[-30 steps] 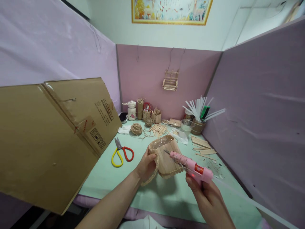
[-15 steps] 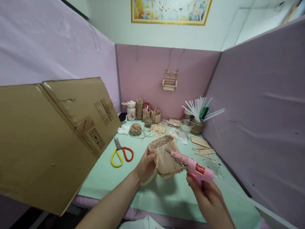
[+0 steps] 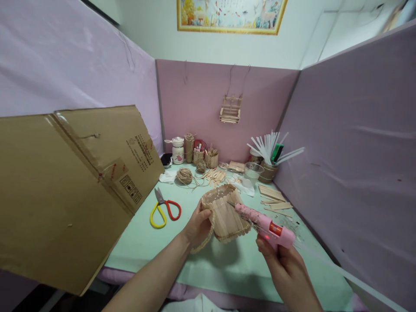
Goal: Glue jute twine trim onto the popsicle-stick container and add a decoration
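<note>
My left hand [image 3: 199, 224] grips the left side of a small basket [image 3: 228, 219] made of wooden sticks, with the thumb on its near side. A braided cord [image 3: 208, 242] runs along the basket's rim and hangs down by my left wrist. In my right hand [image 3: 279, 260] is a pink glue gun [image 3: 264, 222] with a small red light showing. Its metal nozzle points left, at the basket's upper edge; whether it touches is unclear. A long translucent glue stick trails from the gun's back end to the lower right.
Yellow-and-red scissors [image 3: 165, 208] and a large cardboard sheet [image 3: 97, 186] are at left. Behind lie a twine ball [image 3: 184, 175], loose sticks [image 3: 214, 176] and a clear cup [image 3: 254, 171]. Flat sticks [image 3: 274, 197] and a pot of white glue sticks [image 3: 268, 172] stand right.
The glue gun in my right hand has shifted slightly to the right, its nozzle now nearer the basket's upper right edge. The basket and my left hand have hardly moved.
</note>
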Demonstrator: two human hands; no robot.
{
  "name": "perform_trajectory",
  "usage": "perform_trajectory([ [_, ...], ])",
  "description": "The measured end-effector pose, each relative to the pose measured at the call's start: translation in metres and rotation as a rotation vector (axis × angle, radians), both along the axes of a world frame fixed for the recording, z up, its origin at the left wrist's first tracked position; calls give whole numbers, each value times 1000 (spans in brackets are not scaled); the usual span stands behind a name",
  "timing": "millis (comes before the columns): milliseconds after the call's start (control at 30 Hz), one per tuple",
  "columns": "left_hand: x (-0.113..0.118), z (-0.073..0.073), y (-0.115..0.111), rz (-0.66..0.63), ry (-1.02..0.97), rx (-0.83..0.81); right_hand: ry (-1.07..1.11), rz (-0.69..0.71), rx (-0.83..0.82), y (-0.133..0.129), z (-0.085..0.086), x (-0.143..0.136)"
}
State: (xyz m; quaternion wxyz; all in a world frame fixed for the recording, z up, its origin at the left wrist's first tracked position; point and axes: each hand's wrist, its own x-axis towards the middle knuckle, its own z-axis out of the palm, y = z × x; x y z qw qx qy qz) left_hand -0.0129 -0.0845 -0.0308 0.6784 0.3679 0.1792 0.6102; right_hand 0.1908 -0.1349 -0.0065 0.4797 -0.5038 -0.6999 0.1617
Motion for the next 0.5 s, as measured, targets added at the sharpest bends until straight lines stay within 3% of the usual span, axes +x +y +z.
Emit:
perform_trajectory([
  [300,1,7,-2,-4,3,-1,-11,22,-16,0,7,1],
  [500,1,5,-2,5,3,22,14,-23,-3,1,0,4],
])
